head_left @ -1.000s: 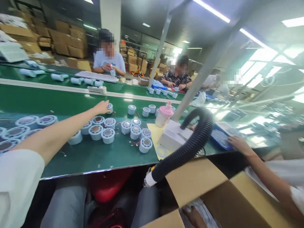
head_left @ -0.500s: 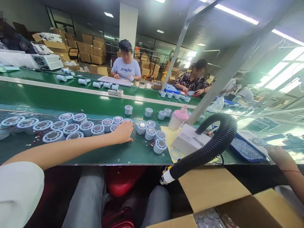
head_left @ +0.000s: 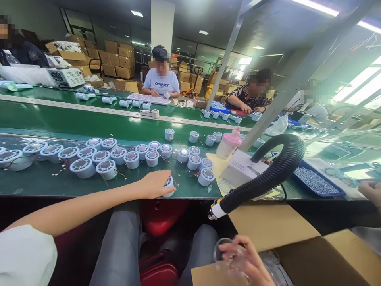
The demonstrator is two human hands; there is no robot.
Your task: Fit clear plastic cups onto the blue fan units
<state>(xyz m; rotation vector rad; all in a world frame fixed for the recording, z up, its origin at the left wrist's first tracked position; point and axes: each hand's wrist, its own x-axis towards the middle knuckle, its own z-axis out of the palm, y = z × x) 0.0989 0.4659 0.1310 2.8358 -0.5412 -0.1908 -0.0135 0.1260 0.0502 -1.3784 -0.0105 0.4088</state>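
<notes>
My left hand is closed around a white cylindrical housing at the front edge of the green bench, its fingers covering most of the piece. Below the bench edge, over the cardboard box flap, my right hand grips a clear plastic cover with a round rim; motion blurs part of it. Many similar white housings stand upright across the bench to the left, with slotted tops and thin red and dark wires. A smaller cluster of these housings sits right of my left hand.
A black flexible hose arches over the bench edge beside a white box. An open carton stands at my right. Further right are a blue tray of small beads and another person's hand. Co-workers sit across the conveyor.
My left hand has drawn one housing out of the group to the bench's front edge. My right hand has risen from the carton with the clear cover. The view has shifted slightly.
</notes>
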